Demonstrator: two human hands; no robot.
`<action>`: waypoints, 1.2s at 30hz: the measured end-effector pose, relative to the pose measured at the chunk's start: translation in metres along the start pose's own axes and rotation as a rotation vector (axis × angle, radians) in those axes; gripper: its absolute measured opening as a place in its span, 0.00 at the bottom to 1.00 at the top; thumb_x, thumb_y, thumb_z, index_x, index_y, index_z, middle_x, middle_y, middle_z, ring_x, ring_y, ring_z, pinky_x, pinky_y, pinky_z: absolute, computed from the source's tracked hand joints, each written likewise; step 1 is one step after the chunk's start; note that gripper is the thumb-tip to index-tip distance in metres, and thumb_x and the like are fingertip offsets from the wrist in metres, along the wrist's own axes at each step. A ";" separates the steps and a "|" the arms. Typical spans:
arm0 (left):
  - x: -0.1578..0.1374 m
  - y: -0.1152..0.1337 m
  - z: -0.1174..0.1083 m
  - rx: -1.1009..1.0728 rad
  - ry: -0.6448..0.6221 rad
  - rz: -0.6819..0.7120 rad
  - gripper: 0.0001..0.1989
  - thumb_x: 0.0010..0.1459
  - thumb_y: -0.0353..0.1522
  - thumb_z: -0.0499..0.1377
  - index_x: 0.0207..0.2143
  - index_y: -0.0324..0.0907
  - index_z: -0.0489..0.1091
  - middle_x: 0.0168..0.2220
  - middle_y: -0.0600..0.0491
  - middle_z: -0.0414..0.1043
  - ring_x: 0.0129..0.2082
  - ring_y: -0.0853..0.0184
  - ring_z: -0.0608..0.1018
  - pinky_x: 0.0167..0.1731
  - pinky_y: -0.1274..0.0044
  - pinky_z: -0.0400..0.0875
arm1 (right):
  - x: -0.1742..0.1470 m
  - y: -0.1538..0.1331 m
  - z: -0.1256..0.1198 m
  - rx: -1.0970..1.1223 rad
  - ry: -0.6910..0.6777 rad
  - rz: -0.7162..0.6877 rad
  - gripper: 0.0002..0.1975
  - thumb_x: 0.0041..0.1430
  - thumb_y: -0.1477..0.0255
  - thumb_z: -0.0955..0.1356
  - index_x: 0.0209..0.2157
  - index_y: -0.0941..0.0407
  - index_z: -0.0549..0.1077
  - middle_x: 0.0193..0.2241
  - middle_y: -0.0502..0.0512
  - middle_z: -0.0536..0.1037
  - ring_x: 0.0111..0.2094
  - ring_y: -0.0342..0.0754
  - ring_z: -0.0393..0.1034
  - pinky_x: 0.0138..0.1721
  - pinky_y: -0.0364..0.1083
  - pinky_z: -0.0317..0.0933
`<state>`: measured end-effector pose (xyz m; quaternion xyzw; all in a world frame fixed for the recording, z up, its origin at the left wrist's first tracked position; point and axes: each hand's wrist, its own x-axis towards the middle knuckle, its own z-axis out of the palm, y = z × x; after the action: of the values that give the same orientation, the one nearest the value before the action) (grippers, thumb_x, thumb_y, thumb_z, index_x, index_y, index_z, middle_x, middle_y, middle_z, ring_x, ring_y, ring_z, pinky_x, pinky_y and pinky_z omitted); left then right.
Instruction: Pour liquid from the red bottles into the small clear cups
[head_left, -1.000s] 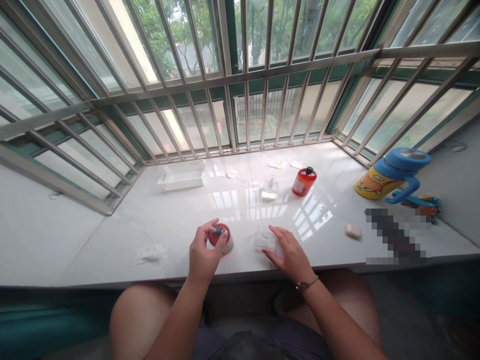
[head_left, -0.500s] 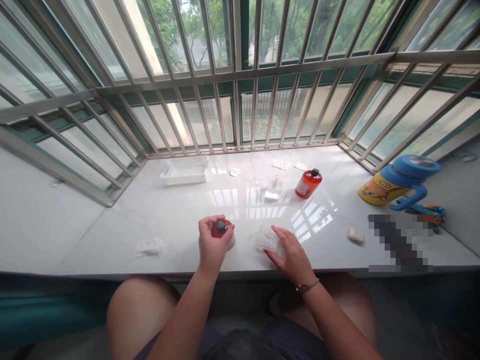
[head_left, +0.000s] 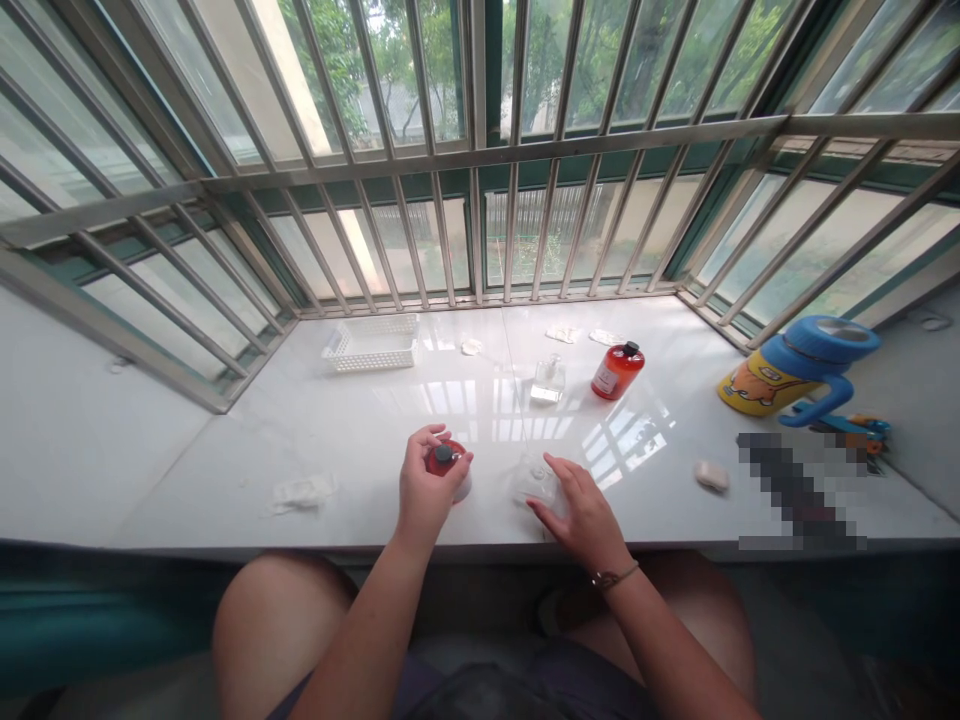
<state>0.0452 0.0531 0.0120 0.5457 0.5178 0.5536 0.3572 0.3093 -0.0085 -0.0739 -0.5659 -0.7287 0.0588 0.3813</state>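
My left hand curls around a red bottle with a black cap, which stands near the front of the white ledge. Part of the bottle's side is hidden by the fingers. On the right, my right hand cups a clear, see-through bottle from its right side, thumb in front and fingers behind. Behind the hands stand a small clear square bottle and a second red bottle with a black cap and a pale label.
A white perforated basket sits at the back left. Crumpled white tissue lies front left. On the right are a pale lump, a blue and yellow jug and a blurred-out dark patch. Metal bars line the window.
Both hands stay around the same bottles with hardly any movement. The whole view has shifted very slightly; nothing else differs.
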 end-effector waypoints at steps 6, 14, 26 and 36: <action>0.004 0.003 -0.004 0.112 -0.083 0.014 0.16 0.57 0.36 0.72 0.45 0.47 0.73 0.61 0.45 0.72 0.59 0.53 0.79 0.63 0.57 0.71 | 0.000 0.000 0.001 -0.003 0.009 -0.008 0.35 0.70 0.58 0.71 0.72 0.50 0.60 0.59 0.65 0.75 0.59 0.63 0.73 0.60 0.64 0.73; 0.005 0.006 -0.006 0.129 -0.119 0.036 0.10 0.58 0.37 0.70 0.36 0.45 0.74 0.61 0.46 0.71 0.59 0.54 0.78 0.62 0.59 0.71 | 0.001 -0.001 0.000 -0.002 0.010 -0.005 0.34 0.70 0.58 0.71 0.71 0.51 0.61 0.58 0.65 0.75 0.59 0.62 0.72 0.60 0.63 0.73; 0.010 0.009 -0.006 0.128 -0.165 0.034 0.08 0.58 0.36 0.70 0.32 0.44 0.75 0.57 0.45 0.75 0.57 0.53 0.79 0.61 0.60 0.71 | 0.001 -0.002 0.000 0.001 0.005 -0.005 0.35 0.70 0.58 0.71 0.72 0.49 0.59 0.58 0.65 0.74 0.58 0.63 0.73 0.59 0.65 0.73; 0.009 0.010 -0.003 0.121 -0.136 0.028 0.10 0.57 0.35 0.71 0.34 0.45 0.72 0.56 0.46 0.74 0.55 0.55 0.80 0.59 0.60 0.72 | 0.000 0.000 0.001 -0.002 -0.003 -0.003 0.35 0.70 0.58 0.71 0.72 0.49 0.59 0.59 0.64 0.74 0.59 0.63 0.72 0.60 0.65 0.72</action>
<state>0.0429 0.0590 0.0237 0.6097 0.5173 0.4880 0.3501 0.3085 -0.0081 -0.0743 -0.5651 -0.7302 0.0581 0.3797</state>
